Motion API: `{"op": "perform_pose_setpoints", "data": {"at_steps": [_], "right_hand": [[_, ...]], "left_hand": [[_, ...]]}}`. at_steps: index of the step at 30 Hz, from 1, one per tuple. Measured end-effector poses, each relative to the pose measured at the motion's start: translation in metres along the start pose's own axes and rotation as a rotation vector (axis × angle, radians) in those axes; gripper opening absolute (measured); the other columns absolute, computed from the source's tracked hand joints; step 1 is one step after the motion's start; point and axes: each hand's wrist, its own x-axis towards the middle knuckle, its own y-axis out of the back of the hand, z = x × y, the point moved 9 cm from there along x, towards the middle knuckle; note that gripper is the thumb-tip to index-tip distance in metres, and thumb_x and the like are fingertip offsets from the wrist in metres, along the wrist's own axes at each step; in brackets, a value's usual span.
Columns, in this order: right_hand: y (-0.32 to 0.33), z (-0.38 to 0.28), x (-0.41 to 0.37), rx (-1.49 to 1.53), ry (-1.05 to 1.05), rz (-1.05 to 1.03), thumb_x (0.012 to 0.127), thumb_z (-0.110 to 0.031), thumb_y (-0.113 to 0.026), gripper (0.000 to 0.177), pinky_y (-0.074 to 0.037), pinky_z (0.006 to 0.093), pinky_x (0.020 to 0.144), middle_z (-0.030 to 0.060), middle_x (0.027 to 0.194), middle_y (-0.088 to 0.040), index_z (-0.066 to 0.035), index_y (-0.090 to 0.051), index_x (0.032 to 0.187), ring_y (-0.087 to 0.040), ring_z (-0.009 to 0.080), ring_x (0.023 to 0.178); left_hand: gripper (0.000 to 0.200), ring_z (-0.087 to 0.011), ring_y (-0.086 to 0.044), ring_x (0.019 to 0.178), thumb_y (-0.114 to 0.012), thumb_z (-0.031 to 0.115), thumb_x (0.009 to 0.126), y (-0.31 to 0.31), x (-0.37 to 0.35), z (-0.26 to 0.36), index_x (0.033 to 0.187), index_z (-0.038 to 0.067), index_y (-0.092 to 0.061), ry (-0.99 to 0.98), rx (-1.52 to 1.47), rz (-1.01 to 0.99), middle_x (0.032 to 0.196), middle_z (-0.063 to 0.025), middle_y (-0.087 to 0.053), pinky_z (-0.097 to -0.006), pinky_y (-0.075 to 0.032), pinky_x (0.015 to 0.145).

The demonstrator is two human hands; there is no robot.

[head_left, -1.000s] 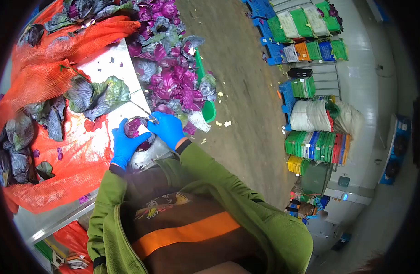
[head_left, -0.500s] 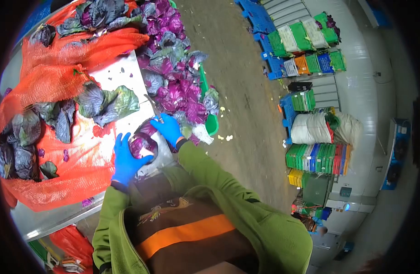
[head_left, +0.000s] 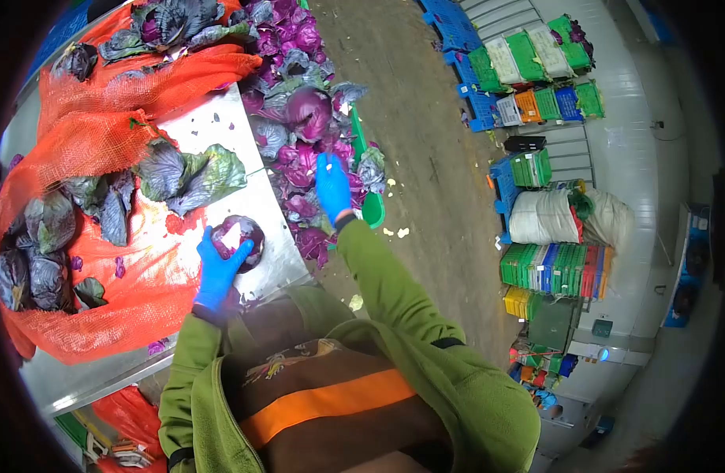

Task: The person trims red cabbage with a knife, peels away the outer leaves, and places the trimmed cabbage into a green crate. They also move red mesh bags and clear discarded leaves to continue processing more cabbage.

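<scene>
On the metal table, my left hand grips a trimmed red cabbage, thumb across its pale cut end and fingers around its far side. My right hand is stretched over a heap of purple cabbage leaves beside the table. Its fingers look curled together; what they hold, if anything, is too small to make out. Just beyond them, a large rounded purple leaf shows at the top of the heap. Both hands wear blue gloves.
Orange-red mesh sacking covers much of the table, with dark untrimmed cabbages and loose outer leaves on it. A green crate rim edges the leaf heap. Stacked crates and blue pallets stand across the floor.
My right hand has moved off the cabbage, away from me and over the leaf heap. A large purple leaf now shows there. My left hand still holds the cabbage, its pale end more exposed.
</scene>
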Motion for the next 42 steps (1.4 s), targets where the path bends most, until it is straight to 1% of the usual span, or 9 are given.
{"op": "perform_pose_setpoints", "data": {"at_steps": [3,5,14,24,29,31,34,39,42], "right_hand": [[-0.039,-0.030,-0.077,-0.063,0.252,-0.487,0.100,-0.029,-0.047,0.040,-0.048,0.0412,0.091,0.0229,0.119,-0.061,-0.004,-0.054,0.131,-0.061,0.0360,0.108],[-0.048,-0.064,-0.123,-0.322,0.381,-0.614,0.099,-0.028,-0.048,0.040,-0.050,0.0446,0.085,0.0216,0.110,-0.063,-0.006,-0.053,0.132,-0.062,0.0374,0.101],[-0.060,-0.072,-0.147,-0.610,0.440,-0.582,0.097,-0.029,-0.053,0.045,-0.049,0.0446,0.064,0.0126,0.088,-0.062,-0.013,-0.050,0.139,-0.063,0.0309,0.079],[-0.088,-0.080,-0.139,-0.733,0.426,-0.564,0.097,-0.031,-0.052,0.045,-0.051,0.0432,0.068,0.0143,0.095,-0.065,-0.011,-0.050,0.137,-0.064,0.0312,0.087],[-0.071,-0.039,-0.099,-0.325,0.119,-0.355,0.102,-0.030,-0.044,0.041,-0.051,0.0410,0.080,0.0231,0.118,-0.062,-0.005,-0.053,0.133,-0.062,0.0359,0.106],[-0.066,-0.052,-0.092,-0.293,0.205,-0.363,0.099,-0.032,-0.054,0.042,-0.051,0.0396,0.080,0.0206,0.111,-0.066,-0.003,-0.056,0.129,-0.065,0.0317,0.098],[-0.065,-0.054,-0.098,-0.106,0.054,-0.505,0.078,-0.045,-0.078,0.058,-0.051,0.0362,0.078,0.0151,0.093,-0.068,-0.002,-0.064,0.115,-0.065,0.0243,0.084],[-0.074,-0.021,-0.097,-0.099,-0.026,-0.519,0.078,-0.042,-0.078,0.047,-0.050,0.0377,0.068,0.0127,0.082,-0.066,-0.005,-0.064,0.103,-0.065,0.0242,0.073],[-0.081,-0.036,-0.115,-0.058,0.018,-0.527,0.078,-0.040,-0.078,0.042,-0.050,0.0378,0.063,0.0113,0.077,-0.065,-0.005,-0.063,0.097,-0.064,0.0237,0.068]], "left_hand": [[0.105,-0.0311,-0.043,0.125,-0.090,0.034,0.066,-0.004,0.001,0.010,0.144,-0.001,-0.029,0.036,-0.101,-0.096,0.134,-0.0195,-0.037,-0.0410,-0.039,0.107],[0.110,-0.0321,-0.044,0.124,-0.092,0.037,0.061,-0.003,0.008,0.004,0.143,-0.002,-0.031,0.021,0.047,-0.059,0.134,-0.0203,-0.039,-0.0414,-0.040,0.105],[0.119,-0.0341,-0.046,0.121,-0.094,0.046,0.051,-0.005,0.016,0.010,0.140,-0.005,-0.034,0.028,0.265,-0.067,0.130,-0.0220,-0.041,-0.0414,-0.042,0.104],[0.110,-0.0337,-0.046,0.118,-0.094,0.041,0.052,-0.009,0.011,0.008,0.135,-0.004,-0.038,-0.035,0.260,-0.028,0.127,-0.0206,-0.042,-0.0419,-0.042,0.102],[0.116,-0.0363,-0.044,0.120,-0.094,0.039,0.049,-0.014,-0.006,0.018,0.138,-0.003,-0.033,-0.197,0.309,0.022,0.127,-0.0209,-0.041,-0.0439,-0.040,0.103],[0.119,-0.0375,-0.043,0.121,-0.094,0.038,0.048,-0.012,-0.003,0.016,0.140,-0.002,-0.031,-0.229,0.347,0.030,0.127,-0.0215,-0.040,-0.0451,-0.040,0.103],[0.121,-0.0368,-0.042,0.123,-0.095,0.038,0.049,-0.014,0.004,0.014,0.142,-0.002,-0.029,-0.150,0.264,-0.074,0.129,-0.0217,-0.038,-0.0450,-0.038,0.106],[0.118,-0.0332,-0.044,0.126,-0.095,0.037,0.053,-0.004,0.004,-0.007,0.143,-0.002,-0.029,-0.143,0.178,-0.094,0.134,-0.0214,-0.038,-0.0422,-0.042,0.104],[0.088,-0.0223,-0.063,0.102,-0.090,0.030,0.068,-0.004,-0.011,-0.017,0.133,-0.004,-0.043,0.213,-0.520,0.059,0.120,-0.0150,-0.060,-0.0324,-0.053,0.090]]}}
